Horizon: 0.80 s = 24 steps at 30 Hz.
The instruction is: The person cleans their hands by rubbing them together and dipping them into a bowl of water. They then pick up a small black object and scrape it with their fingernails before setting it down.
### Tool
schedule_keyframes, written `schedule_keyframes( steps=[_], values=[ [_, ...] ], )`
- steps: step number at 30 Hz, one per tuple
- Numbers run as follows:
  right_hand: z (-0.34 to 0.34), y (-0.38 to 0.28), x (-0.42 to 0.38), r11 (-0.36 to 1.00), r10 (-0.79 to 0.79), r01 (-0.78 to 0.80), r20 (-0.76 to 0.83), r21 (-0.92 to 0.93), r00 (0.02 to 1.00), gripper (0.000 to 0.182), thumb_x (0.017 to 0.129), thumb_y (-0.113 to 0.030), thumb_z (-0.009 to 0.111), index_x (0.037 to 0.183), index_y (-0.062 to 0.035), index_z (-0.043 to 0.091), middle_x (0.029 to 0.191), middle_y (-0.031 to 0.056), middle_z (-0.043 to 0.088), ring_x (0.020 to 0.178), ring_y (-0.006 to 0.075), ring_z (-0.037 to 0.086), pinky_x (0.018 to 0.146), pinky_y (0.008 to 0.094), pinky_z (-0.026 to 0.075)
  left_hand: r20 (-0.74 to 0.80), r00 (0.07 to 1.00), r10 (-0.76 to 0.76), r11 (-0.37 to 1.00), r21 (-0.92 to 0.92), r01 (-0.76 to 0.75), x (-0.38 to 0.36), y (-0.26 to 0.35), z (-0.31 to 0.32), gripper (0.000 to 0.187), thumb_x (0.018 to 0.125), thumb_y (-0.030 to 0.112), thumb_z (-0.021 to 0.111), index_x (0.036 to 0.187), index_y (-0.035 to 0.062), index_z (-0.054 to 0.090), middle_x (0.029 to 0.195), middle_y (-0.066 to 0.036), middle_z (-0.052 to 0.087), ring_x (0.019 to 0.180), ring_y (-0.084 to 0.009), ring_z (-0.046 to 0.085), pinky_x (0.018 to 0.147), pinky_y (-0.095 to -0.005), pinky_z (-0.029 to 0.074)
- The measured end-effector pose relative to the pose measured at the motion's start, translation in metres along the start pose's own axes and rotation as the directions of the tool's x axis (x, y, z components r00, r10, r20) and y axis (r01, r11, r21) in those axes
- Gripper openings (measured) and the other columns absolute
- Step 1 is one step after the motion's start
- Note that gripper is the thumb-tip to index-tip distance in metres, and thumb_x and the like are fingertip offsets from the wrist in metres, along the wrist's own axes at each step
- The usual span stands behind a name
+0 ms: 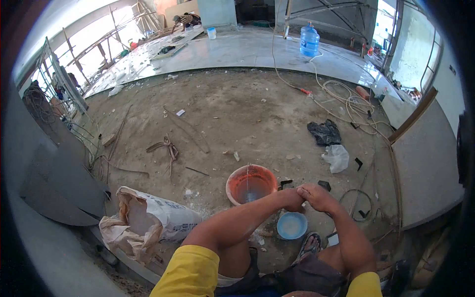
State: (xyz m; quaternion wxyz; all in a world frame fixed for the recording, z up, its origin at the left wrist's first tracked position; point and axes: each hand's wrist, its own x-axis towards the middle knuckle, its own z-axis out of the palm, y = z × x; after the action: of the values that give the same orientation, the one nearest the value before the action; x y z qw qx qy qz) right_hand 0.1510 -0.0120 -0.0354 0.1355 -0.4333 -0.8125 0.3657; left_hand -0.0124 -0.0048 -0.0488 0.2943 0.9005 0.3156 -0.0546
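My left hand [291,199] and my right hand [316,197] meet in front of me, touching each other, above a small light-blue bowl [292,225] with pale contents. Their fingers are bent and partly hidden, so I cannot make out anything held. Just left of the hands stands an orange bucket [231,187] with some liquid at the bottom. An open paper sack [178,220] of pale powder leans on the floor at the left.
A black plastic bag [324,132] and a clear bag [336,158] lie at the right, near a coiled hose [346,101]. A blue water jug [309,40] stands on the tiles behind. Far back, a person [187,19] bends low.
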Motion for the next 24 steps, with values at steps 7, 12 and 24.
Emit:
schedule_keyframes(
  steps=[7,12,24],
  values=[
    [0.001,-0.002,-0.001,1.0,0.012,-0.012,-0.013,0.01,1.0,0.046,0.098,-0.041,0.042,0.108,-0.0006,0.061,0.108,0.0203,0.062,0.103,0.0385,0.057,0.089,0.0432,0.044,0.006,1.0,-0.028,0.999,-0.015,0.028,-0.001,0.0,0.0,0.051,0.085,0.046,0.061,0.114,0.0046,0.062,0.11,-0.02,0.065,0.102,-0.0361,0.062,0.088,-0.0449,0.049],
    [0.0,-0.003,-0.001,0.999,0.028,-0.028,-0.006,0.029,1.0,0.047,0.098,-0.042,0.043,0.108,-0.0004,0.061,0.109,0.0206,0.062,0.103,0.0383,0.057,0.089,0.0427,0.045,0.006,0.999,-0.048,0.999,-0.024,0.048,0.003,-0.004,0.006,0.051,0.085,0.045,0.061,0.112,0.0027,0.062,0.108,-0.02,0.065,0.101,-0.0362,0.062,0.088,-0.0442,0.049],
    [0.002,0.004,0.0,1.0,0.008,-0.008,-0.013,0.009,1.0,0.043,0.097,-0.039,0.044,0.106,-0.0017,0.062,0.106,0.02,0.063,0.101,0.0378,0.058,0.088,0.043,0.045,0.033,0.998,-0.059,0.994,-0.095,0.062,0.007,-0.005,0.006,0.053,0.078,0.035,0.069,0.123,0.0085,0.057,0.121,-0.018,0.06,0.112,-0.0326,0.058,0.095,-0.0412,0.046]
  ],
)
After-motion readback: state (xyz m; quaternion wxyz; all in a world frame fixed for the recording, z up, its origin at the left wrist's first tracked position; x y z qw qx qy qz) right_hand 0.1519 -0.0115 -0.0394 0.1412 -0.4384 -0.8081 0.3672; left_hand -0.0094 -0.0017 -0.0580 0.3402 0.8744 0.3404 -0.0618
